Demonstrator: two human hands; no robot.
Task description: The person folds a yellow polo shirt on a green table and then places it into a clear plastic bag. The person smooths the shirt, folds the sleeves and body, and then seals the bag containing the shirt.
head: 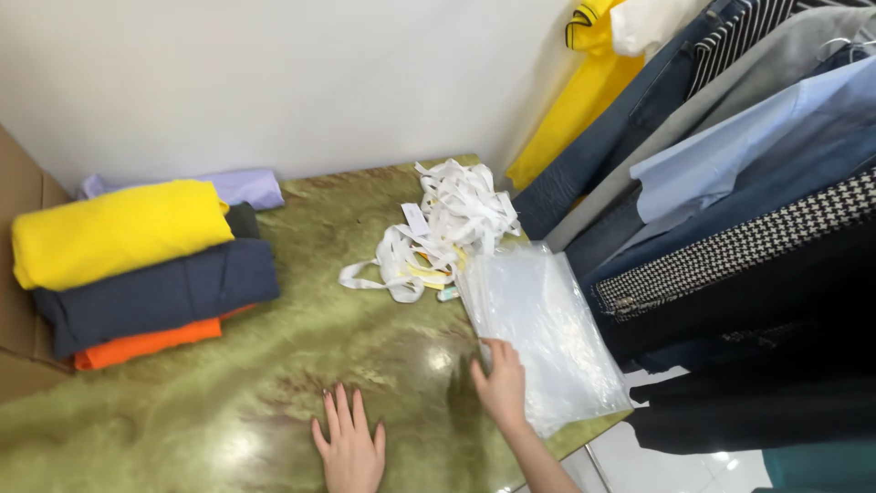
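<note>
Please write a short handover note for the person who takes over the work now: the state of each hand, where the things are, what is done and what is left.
Left hand: open, lying flat on the glossy green marbled table, holding nothing.
Right hand: fingers on the near edge of the stack of clear plastic bags at the table's right edge; no closed grip visible.
Things: tangled pile of white fabric strips behind the bags; folded stack of yellow, dark navy and orange clothes at the left, a folded lilac garment behind it; hanging clothes at the right.
Done: clothes on the table lie folded.
Left: no garment is in a bag yet.
</note>
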